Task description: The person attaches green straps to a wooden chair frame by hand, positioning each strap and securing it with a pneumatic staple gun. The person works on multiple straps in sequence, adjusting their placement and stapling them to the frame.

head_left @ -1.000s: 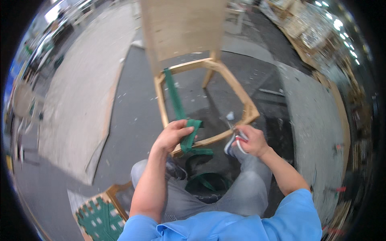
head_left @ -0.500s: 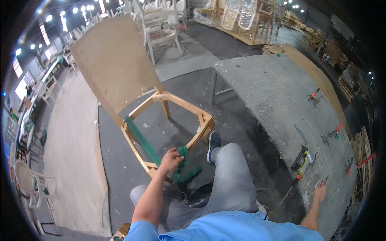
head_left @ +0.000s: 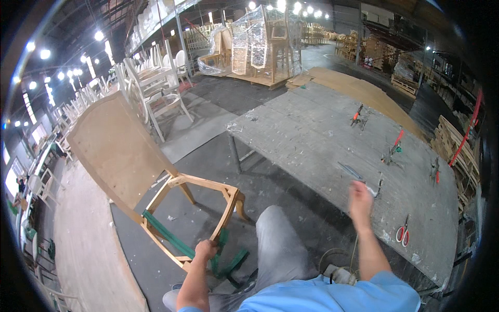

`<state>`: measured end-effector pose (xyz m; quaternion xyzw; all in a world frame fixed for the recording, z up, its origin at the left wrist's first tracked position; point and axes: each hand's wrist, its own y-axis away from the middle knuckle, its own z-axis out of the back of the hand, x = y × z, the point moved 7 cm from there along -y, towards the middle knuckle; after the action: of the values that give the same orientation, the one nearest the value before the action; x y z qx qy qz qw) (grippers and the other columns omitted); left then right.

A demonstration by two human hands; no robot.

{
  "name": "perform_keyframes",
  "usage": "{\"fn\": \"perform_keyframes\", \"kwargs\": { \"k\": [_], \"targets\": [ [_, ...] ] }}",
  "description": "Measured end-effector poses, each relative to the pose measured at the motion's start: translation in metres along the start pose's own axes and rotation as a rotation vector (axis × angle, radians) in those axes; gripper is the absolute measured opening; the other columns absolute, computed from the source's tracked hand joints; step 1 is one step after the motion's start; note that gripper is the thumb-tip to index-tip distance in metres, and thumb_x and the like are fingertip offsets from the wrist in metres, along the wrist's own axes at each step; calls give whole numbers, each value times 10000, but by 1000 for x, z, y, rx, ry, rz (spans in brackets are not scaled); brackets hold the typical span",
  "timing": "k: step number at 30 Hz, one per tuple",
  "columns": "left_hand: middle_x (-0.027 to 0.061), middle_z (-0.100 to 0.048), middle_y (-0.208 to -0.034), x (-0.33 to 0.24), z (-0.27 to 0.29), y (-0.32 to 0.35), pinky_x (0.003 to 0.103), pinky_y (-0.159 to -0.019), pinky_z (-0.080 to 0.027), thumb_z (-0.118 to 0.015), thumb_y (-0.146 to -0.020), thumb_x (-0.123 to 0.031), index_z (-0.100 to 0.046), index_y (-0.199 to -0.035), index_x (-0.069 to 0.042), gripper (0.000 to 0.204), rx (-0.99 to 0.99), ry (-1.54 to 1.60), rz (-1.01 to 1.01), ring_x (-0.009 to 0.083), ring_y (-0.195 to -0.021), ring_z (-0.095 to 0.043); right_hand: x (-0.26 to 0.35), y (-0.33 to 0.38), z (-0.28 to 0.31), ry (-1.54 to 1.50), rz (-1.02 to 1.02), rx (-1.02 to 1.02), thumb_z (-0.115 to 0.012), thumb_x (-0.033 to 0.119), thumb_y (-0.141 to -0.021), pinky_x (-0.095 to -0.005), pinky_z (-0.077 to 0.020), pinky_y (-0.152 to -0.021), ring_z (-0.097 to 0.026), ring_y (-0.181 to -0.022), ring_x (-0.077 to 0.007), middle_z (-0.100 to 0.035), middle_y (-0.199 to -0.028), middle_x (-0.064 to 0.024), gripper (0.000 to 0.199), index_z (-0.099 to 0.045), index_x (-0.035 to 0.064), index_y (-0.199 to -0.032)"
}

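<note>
A wooden chair frame [head_left: 207,182] with a tan panel back [head_left: 122,151] leans back at the left, its seat open. One green webbing strap [head_left: 169,234] runs along a seat side. My left hand [head_left: 206,248] is closed on more green webbing [head_left: 222,242] at the near seat rail, and its loose tail [head_left: 236,262] hangs by my knee. Over the grey table, my right hand [head_left: 361,200] is blurred by motion; whether it grips anything is unclear. A thin hose [head_left: 355,252] rises toward that hand. Red-handled scissors [head_left: 403,235] lie on the table nearby.
The scuffed grey table [head_left: 296,125] fills the right side, with several orange- or red-handled tools, one a hand tool [head_left: 356,114], and a metal rod [head_left: 349,170]. White chair frames [head_left: 156,93] stand behind. Plastic-wrapped furniture [head_left: 254,49] sits on a pallet at the back.
My right hand has left the scissors on the table and moved to where a yellow-and-black tool with a hose lay. My left hand stays at the webbing. The view has turned right.
</note>
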<state>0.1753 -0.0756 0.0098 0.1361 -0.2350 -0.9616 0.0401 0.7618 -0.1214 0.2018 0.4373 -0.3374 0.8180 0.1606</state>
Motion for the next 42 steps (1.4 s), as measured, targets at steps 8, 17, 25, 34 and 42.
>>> {"fn": "perform_keyframes", "kwargs": {
  "k": [8, 17, 25, 34, 42],
  "targets": [
    [133, -759, -1095, 14, -25, 40, 479, -894, -568, -697, -873, -334, -786, -1112, -195, 291, -22, 22, -9, 358, -1037, -715, 34, 175, -372, -272, -749, 1026, -638, 472, -1006, -487, -496, -1010, -460, -1399, -382, -397, -1580, -187, 771, -306, 80, -1580],
    [167, -743, -1029, 26, -60, 69, 479, -876, -575, -709, -853, -292, -808, -1024, -187, 224, 7, 29, -39, 363, -1008, -712, -15, 191, -419, -159, -852, 1228, -595, 524, -1017, -533, -510, -1026, -517, -1350, -448, -488, -1499, -259, 772, -415, -44, -1508],
    [173, -740, -1020, 23, -75, 90, 500, -845, -576, -674, -844, -251, -800, -992, -166, 211, 112, 54, -41, 378, -978, -713, -7, 178, -406, 104, -778, 1386, -615, 569, -991, -492, -590, -851, -665, -1133, -440, -603, -1340, -296, 748, -556, -80, -1357],
    [181, -726, -1143, -7, -77, 101, 487, -907, -555, -662, -891, -227, -788, -1046, -126, 223, 293, 99, -47, 390, -1062, -690, 37, 146, -392, 695, -47, 1478, -705, 500, -894, -371, -585, -626, -731, -617, -228, -738, -698, -127, 537, -759, -34, -915],
    [68, -708, -908, -37, 89, 88, 320, -752, -499, -742, -940, -217, -711, -868, 7, 238, -579, 1022, 44, 167, -827, -634, 133, 181, -374, -580, -360, 1812, -612, 314, -1029, -328, -542, -892, -708, -985, -161, -755, -1077, -77, 359, -704, 7, -1190]
  ]
}}
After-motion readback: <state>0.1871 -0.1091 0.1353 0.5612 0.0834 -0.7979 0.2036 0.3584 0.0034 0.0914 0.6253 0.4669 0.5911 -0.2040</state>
